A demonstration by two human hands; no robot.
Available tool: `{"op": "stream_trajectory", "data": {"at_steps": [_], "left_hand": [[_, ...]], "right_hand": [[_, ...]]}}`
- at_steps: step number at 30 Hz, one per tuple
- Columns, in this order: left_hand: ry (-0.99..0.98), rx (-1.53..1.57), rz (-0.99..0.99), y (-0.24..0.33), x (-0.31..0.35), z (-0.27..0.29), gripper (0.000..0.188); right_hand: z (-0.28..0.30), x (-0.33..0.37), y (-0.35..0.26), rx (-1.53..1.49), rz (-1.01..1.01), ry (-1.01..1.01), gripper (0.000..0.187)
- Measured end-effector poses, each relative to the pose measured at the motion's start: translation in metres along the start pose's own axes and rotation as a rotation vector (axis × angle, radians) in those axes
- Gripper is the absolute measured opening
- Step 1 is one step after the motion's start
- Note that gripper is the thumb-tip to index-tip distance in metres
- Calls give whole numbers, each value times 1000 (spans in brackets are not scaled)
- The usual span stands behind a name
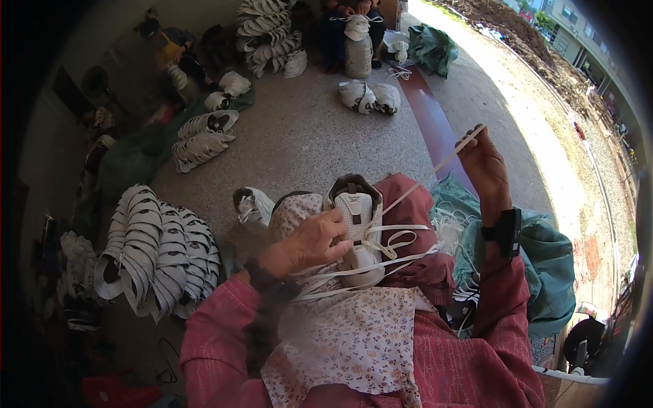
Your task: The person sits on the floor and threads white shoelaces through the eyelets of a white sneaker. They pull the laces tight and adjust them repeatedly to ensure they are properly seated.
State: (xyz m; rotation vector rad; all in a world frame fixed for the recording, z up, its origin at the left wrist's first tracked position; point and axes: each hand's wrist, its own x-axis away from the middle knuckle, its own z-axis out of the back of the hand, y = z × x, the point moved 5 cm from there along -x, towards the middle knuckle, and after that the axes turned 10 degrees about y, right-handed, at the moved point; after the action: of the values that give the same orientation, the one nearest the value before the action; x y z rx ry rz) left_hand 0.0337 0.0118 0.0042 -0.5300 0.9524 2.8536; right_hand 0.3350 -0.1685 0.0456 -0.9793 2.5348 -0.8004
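On my lap, over a flowered cloth, lies a white shoe upper with a dark brown collar, its toe toward me. My left hand is closed on the upper's left side, its fingers curled over the edge by the lace holes. Up and out to the right, my right hand pinches the end of a cream shoelace, which runs taut down to the upper. More loose lace loops over the right side of the upper and across my lap.
Stacks of nested white uppers stand on the left floor. A single white upper lies beyond my left knee. Green sacking and a bundle of white laces are at my right. Across the floor a co-worker's hands handle laces.
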Motion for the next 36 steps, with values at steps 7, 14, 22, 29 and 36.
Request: {"op": "stream_trajectory", "data": {"at_steps": [7,14,22,29,36], "left_hand": [[149,-159,1,14,-5,-15,25],[130,-200,62,29,-5,-23,17],[41,642,474,4,20,-16,30],[405,1218,353,21,51,85,42],[806,1422,269,3,79,136,30]], "right_hand": [[42,64,42,1030,72,250,37],[-21,111,101,1726,405,-435,21],[-17,115,88,1686,242,-526,24],[1,125,61,993,-449,35,33],[37,152,31,945,-515,94,29]]}}
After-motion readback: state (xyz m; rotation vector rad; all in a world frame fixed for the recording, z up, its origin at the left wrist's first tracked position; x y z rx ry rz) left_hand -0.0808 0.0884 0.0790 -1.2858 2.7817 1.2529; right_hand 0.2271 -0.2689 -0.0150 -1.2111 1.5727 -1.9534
